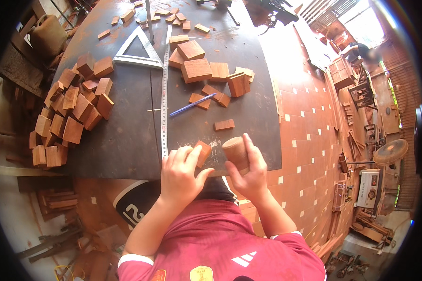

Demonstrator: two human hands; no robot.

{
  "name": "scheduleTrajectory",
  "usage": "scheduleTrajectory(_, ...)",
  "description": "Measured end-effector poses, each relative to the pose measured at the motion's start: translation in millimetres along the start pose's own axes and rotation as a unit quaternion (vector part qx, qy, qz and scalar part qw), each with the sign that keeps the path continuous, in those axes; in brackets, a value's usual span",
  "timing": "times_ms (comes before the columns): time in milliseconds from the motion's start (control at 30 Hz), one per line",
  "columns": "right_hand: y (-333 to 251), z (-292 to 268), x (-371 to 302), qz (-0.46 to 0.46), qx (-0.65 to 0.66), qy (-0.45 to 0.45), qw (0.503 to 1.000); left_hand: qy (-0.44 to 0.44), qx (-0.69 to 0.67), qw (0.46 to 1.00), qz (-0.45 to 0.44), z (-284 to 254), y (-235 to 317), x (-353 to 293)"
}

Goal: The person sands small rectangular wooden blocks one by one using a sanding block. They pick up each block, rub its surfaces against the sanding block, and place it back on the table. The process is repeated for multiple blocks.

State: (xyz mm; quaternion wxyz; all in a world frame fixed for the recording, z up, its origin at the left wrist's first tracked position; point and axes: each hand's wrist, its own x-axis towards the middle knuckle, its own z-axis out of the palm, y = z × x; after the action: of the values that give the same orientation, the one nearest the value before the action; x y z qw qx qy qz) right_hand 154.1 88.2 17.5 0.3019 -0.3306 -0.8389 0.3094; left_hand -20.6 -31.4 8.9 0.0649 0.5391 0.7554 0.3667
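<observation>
- A dark worktable (126, 126) dusted with sawdust stands in a workshop above a red-tiled floor (295, 154).
- At its near edge, the right hand (249, 171) grips a wooden cylinder (237, 152) between thumb and fingers, its long axis slanting, round end facing away from the wearer.
- The left hand (180, 171), half-curled, touches a small block (203, 153); whether it grips is unclear.
- Beyond lie a lone block (224, 125), a blue pen (192, 105) and a ruler strip (164, 103).
</observation>
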Motion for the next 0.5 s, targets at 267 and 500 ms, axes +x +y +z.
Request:
scheduleTrajectory(267,-2.0,0.6,-1.2,-0.046,0.004,-0.05,0.998,-0.082,-0.036,0.996,0.001,-9.1,-7.8,4.5)
scheduleTrajectory(500,4.2,8.4,-9.0,-0.137,-0.002,-0.114,0.984,-0.142,-0.03,0.989,0.037,-6.9,-17.6,22.6)
